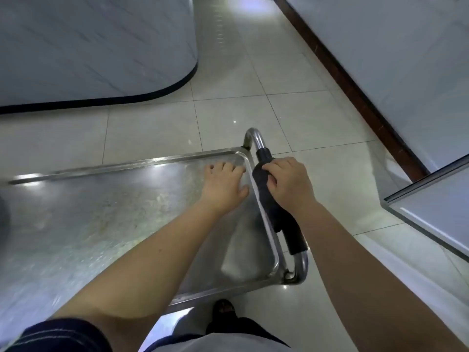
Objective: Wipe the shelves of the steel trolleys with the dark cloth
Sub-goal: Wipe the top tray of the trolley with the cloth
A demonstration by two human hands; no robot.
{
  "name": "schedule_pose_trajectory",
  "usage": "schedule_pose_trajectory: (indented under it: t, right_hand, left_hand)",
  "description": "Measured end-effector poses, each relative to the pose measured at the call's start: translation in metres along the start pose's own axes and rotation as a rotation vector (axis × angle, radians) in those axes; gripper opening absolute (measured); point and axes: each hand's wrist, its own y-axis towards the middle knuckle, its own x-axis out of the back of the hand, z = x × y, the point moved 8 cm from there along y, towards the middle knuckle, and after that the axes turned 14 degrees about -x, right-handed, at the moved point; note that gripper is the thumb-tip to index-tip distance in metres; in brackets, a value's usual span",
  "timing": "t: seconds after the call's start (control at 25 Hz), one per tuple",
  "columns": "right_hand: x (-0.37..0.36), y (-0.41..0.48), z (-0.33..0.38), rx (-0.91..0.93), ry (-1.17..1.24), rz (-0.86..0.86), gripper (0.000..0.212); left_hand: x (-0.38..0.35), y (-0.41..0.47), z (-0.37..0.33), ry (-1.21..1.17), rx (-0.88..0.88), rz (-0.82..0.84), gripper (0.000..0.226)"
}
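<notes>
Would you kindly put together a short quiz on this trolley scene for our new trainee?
1. True or false: the left hand lies flat on the trolley's top shelf.
2. What does the right hand grip? A) a spray bottle; B) the dark cloth wrapped over the handle; C) nothing at all.
3. Fill in the gap: the floor beside the trolley is laid with pale ____.

Key: 1 true; 2 B; 3 tiles.
</notes>
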Motion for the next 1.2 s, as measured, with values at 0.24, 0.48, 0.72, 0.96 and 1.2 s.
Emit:
schedule_pose_trajectory:
  t: [0.24, 0.48, 0.72, 0.96, 1.2]
  right_hand:
    - [-0.039, 0.032, -0.060, -0.194, -0.091, 0.284, 0.037]
    - [-0.067, 0.046, -0.080, -0.306, 0.112, 0.522, 0.050]
    - [-0.079, 0.051, -0.090, -0.451, 0.331, 0.666, 0.051]
    - [-0.066, 0.055, -0.086, -0.483, 0.215, 0.594, 0.035]
    - [-0.020, 0.049, -0.041, -0.271, 0.132, 0.386, 0.022]
  left_hand:
    - [-0.041, 0.050, -0.002, -0.016, 0.049, 0.170, 0.061]
    - [-0.072, 0.072, 0.012, -0.200, 0.029, 0.281, 0.058]
    - [-0.077, 0.075, 0.009, -0.515, 0.017, 0.265, 0.035]
    - [-0.043, 0.061, 0.013, -0.636, 0.094, 0.064, 0.017]
    - [0.017, 0.039, 0.011, -0.474, -0.005, -0.069, 0.024]
